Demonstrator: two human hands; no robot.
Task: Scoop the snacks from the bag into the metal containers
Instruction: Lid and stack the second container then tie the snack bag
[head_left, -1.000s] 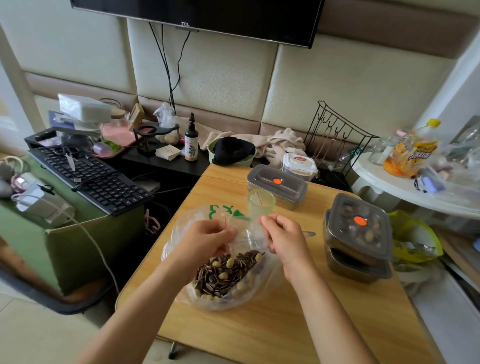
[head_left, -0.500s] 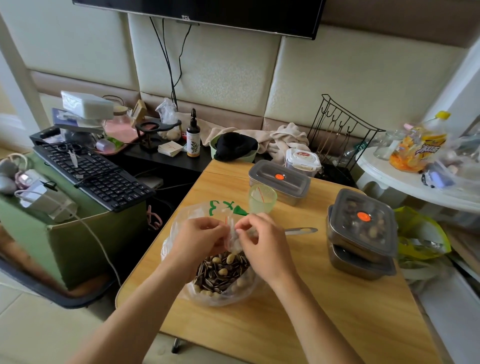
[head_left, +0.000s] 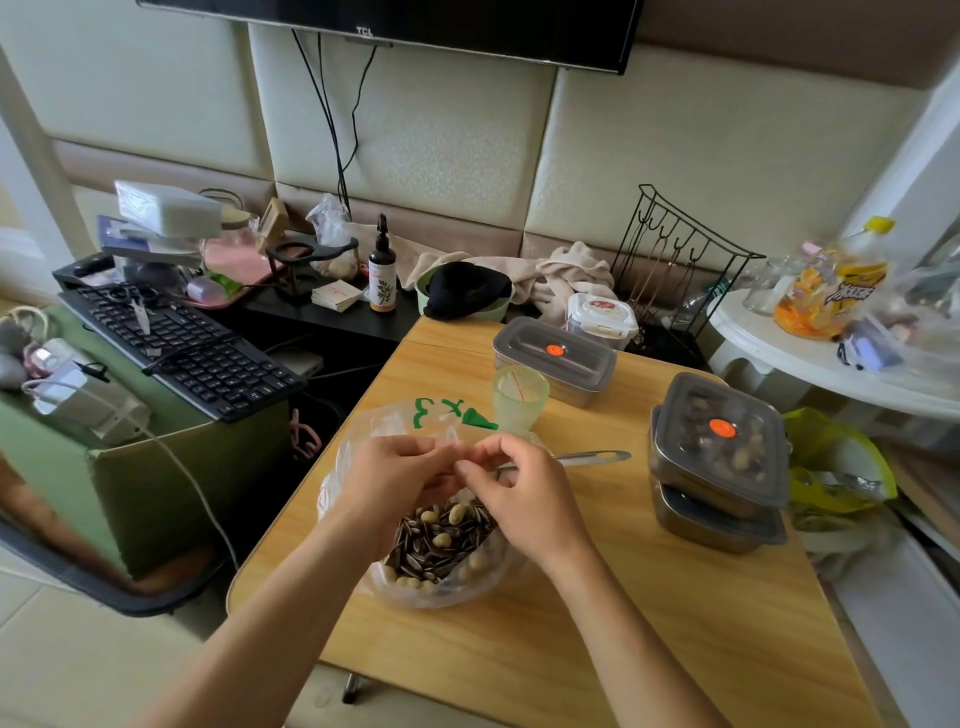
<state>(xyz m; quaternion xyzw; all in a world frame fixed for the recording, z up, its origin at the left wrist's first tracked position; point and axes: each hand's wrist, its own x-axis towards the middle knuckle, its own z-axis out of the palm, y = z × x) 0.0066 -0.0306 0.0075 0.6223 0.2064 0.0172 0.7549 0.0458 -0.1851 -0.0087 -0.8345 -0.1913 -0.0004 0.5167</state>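
Watching from my station, I saw the left hand and the right hand meet fingertip to fingertip over the bag, each grip pinched on the thin plastic of its mouth. The bag sat toward the near left corner of the bench, slumped open enough to show the snacks, striped seeds mixed with pale nuts, heaped in its bottom. I judged the step in hand to be work on the bag's mouth, not scooping; whether it was being spread or gathered I could not tell. A spoon lay just behind the right hand, untouched, with a pale green cup beyond it. Every metal box was lidded: the far container near the far edge, and the stacked pair at the right edge, the upper one showing snacks through its lid. The next move, as I read it, called for the mouth to be held wide by one hand, the other freed for the spoon, and a lid lifted off first.
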